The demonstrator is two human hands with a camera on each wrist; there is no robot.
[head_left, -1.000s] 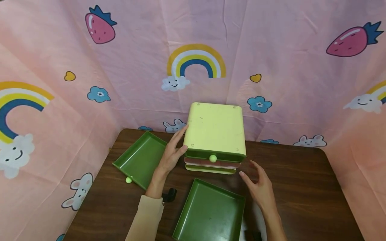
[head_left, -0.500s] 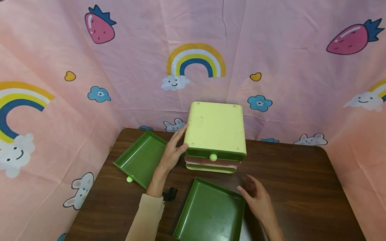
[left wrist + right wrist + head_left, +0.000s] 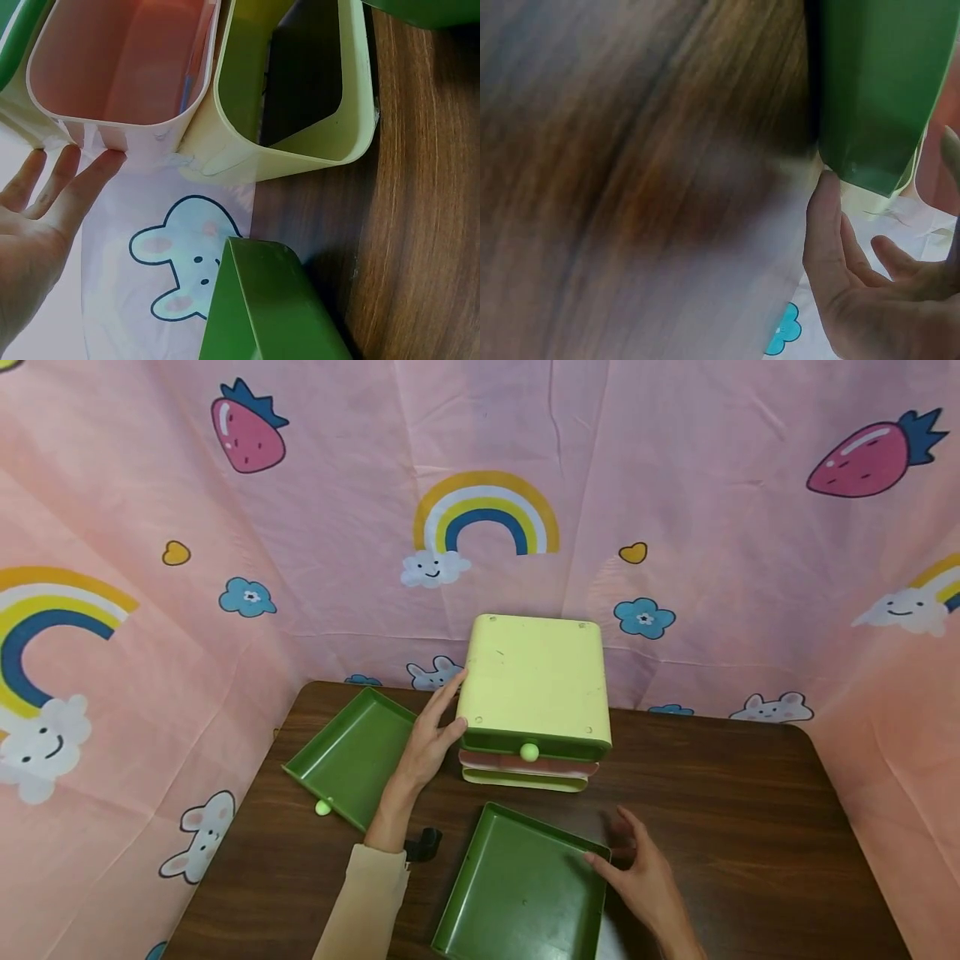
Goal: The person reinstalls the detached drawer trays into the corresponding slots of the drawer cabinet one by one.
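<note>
Left hand (image 3: 423, 752) flat against the yellow drawer cabinet (image 3: 534, 681), grip wide, right hand (image 3: 643, 881) touched the near green tray (image 3: 517, 893) on the bench (image 3: 750, 810), fingers loose.

No words, numbers or brand marks read anywhere here. The pink backdrop (image 3: 675, 485) carries only pictures, rainbows, strawberries, hearts, flowers and bunnies, no lettering. The yellow drawer cabinet (image 3: 534, 681) and the green trays (image 3: 521, 893) are plain, with no label showing.
</note>
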